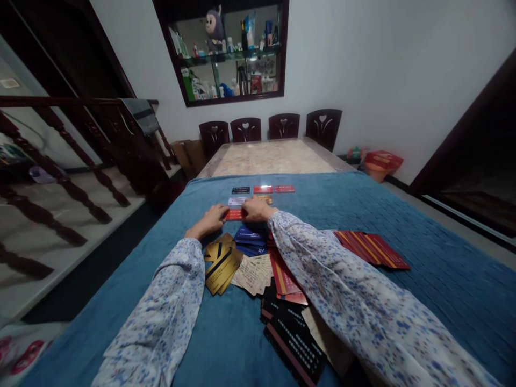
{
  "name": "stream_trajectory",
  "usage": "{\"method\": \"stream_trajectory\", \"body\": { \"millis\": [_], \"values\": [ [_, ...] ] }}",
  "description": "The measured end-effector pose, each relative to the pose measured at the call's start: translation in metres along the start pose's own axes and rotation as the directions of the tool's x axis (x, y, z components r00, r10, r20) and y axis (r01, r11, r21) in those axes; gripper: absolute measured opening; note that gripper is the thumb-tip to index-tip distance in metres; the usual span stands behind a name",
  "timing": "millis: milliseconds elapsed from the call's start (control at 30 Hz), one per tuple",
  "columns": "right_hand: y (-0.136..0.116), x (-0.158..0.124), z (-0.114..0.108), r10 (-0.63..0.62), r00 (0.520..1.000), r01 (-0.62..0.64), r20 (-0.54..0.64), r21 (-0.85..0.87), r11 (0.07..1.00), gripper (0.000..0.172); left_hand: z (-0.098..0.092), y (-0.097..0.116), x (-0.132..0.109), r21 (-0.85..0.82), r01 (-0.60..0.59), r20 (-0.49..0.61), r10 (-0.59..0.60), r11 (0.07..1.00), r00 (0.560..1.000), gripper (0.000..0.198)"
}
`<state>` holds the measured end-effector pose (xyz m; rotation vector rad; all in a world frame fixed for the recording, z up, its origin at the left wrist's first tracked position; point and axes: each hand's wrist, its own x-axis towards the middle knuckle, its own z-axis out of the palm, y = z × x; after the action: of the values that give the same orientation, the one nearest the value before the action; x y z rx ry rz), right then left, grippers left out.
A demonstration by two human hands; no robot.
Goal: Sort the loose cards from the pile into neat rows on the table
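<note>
A red card (234, 215) lies at the front of a small layout of cards on the blue cloth. My left hand (212, 219) has its curled fingers on the card's left edge. At the right end of the same card, my right hand (257, 209) grips with fingers bent. Just behind are a pale card (237, 201) and an orange-gold card (264, 199), partly covered by my right hand. Farther back sit a black card (241, 190) and two red cards (263, 189). Nearer me, fanned gold cards (222, 266), blue cards (250, 236) and cream cards (253, 273) overlap.
Black cards (296, 344) and red cards (285, 277) lie partly under my right sleeve. A row of dark red striped cards (373, 249) is at the right. The blue cloth (435, 279) covers the near table. Chairs (284, 126) stand at the far end; a railing (64, 129) runs left.
</note>
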<state>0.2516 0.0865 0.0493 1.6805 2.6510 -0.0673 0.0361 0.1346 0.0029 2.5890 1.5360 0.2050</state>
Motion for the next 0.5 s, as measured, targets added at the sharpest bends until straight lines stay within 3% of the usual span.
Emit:
{"method": "stream_trajectory", "body": {
  "millis": [267, 500],
  "values": [
    [-0.002, 0.003, 0.001, 0.013, 1.0, -0.013, -0.003, 0.0, 1.0, 0.039, -0.004, 0.005, -0.003, 0.042, 0.001, 0.003, -0.001, 0.999, 1.0, 0.056],
    [0.001, -0.009, -0.002, -0.026, 0.997, 0.022, -0.073, -0.053, 0.998, 0.043, -0.015, 0.018, -0.013, 0.11, -0.016, 0.009, 0.015, 0.994, 1.0, 0.046]
  ]
}}
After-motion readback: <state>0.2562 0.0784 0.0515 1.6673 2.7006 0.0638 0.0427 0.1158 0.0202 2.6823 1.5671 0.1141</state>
